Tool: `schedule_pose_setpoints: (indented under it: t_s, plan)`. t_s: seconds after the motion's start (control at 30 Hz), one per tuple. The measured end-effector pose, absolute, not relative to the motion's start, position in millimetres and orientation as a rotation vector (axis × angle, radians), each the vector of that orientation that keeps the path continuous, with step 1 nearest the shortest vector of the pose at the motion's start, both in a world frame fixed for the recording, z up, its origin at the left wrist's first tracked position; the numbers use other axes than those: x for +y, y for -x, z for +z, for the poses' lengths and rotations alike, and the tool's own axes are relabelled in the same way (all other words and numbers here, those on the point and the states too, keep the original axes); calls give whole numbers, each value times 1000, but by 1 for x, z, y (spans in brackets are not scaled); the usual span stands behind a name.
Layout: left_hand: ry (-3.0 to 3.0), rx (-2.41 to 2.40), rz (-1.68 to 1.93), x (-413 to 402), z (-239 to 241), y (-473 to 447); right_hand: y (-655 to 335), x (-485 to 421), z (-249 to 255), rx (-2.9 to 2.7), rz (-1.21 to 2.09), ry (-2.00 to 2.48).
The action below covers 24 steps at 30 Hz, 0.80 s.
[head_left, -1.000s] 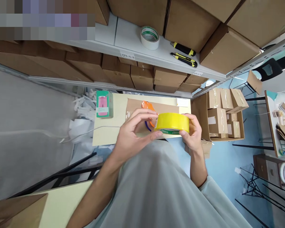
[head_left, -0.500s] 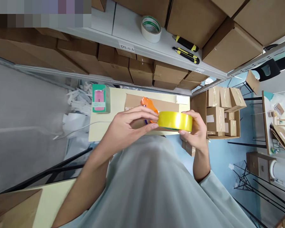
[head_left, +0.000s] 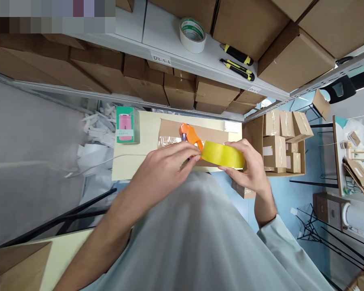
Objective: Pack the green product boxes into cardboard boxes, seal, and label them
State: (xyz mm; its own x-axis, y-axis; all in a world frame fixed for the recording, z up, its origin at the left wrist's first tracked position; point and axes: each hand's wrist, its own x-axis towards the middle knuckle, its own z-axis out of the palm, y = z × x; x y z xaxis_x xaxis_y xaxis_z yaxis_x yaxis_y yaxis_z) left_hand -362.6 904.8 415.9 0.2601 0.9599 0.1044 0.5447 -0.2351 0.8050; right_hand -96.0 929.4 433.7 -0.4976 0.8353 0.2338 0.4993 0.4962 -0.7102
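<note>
My right hand (head_left: 248, 165) grips a roll of yellow packing tape (head_left: 223, 154) by its right side, thumb below and fingers on top. At the roll's left edge, the thumb and fingertips of my left hand (head_left: 172, 163) are pinched together against the tape. Whether a loose tape end is between them is too small to tell. Just behind the left fingertips, an orange tape dispenser (head_left: 190, 134) lies on a flat piece of brown cardboard (head_left: 170, 128), partly hidden by my hand and the roll.
The cardboard lies on a pale yellow table (head_left: 127, 161) beside a green box (head_left: 127, 125) with a pink picture. Above, a shelf (head_left: 170, 36) carries a white tape roll (head_left: 193, 36), two utility knives (head_left: 238, 64) and cartons. At right stands an open carton of small boxes (head_left: 274, 151).
The tape roll has tilted and turned slightly in my right hand. My left thumb and fingers have closed together at its left edge, and more of the orange dispenser shows.
</note>
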Motion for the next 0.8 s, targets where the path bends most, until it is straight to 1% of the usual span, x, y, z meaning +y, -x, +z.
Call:
schedule_pose_setpoints:
  t_s: [0.17,0.5,0.8]
  plan:
    - [-2008,1312,748,906,416,365,96,931,439,-2241,728,1042]
    - [-2033,1221,769,909,412,366,89,924,439,-2231,866,1072]
    - [-2020,1207,788,910,417,366,84,917,432,-2164,859,1052]
